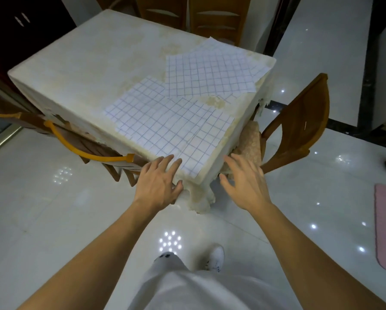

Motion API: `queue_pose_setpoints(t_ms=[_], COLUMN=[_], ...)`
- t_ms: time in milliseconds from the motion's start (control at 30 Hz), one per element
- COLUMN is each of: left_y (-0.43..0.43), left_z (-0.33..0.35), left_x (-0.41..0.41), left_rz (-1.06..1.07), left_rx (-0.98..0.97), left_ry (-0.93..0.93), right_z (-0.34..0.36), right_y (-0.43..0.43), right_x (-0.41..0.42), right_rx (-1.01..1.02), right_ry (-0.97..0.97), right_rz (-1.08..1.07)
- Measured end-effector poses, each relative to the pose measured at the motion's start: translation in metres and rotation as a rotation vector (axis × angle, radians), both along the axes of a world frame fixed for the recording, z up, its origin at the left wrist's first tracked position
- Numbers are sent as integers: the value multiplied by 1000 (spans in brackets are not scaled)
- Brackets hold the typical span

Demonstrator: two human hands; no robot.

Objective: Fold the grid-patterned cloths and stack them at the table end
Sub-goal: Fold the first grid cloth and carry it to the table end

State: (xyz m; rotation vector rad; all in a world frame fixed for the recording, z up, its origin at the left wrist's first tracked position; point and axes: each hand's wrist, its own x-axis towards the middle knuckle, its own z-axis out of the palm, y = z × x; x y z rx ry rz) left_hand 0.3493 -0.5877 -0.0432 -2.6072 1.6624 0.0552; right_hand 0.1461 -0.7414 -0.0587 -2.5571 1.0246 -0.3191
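Cloths [165, 124]: laid flat, unfolded, on surface [93, 63]. Left hand [159, 182], right hand [245, 182]: open, nothing held, positioned to take near edge.

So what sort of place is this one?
Probably a home dining room: a cloth-covered table with wooden chairs around it, on a glossy tiled floor.

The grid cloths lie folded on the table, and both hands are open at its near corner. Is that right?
Not quite. The head view shows the grid cloths unfolded, spread flat and partly overlapping on the table. The rest holds: the left hand and the right hand are both open at its near corner.
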Motion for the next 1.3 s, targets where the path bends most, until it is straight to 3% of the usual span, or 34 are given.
queue_pose_setpoints(t_ms=[567, 833, 1033, 1300], left_y=[-79, -114, -138, -147], left_z=[-38, -58, -76, -103], left_x=[93, 161, 180, 175], left_rz=[115, 146, 145, 186], left_rx=[62, 46, 44, 114], left_ry=[108, 233, 335, 386], right_z=[-35, -35, -43, -76], right_y=[-91, -134, -155, -189], right_x=[101, 161, 198, 216], right_rx=[84, -62, -313, -111], right_ry=[122, 124, 134, 166], right_rz=[82, 36, 113, 235])
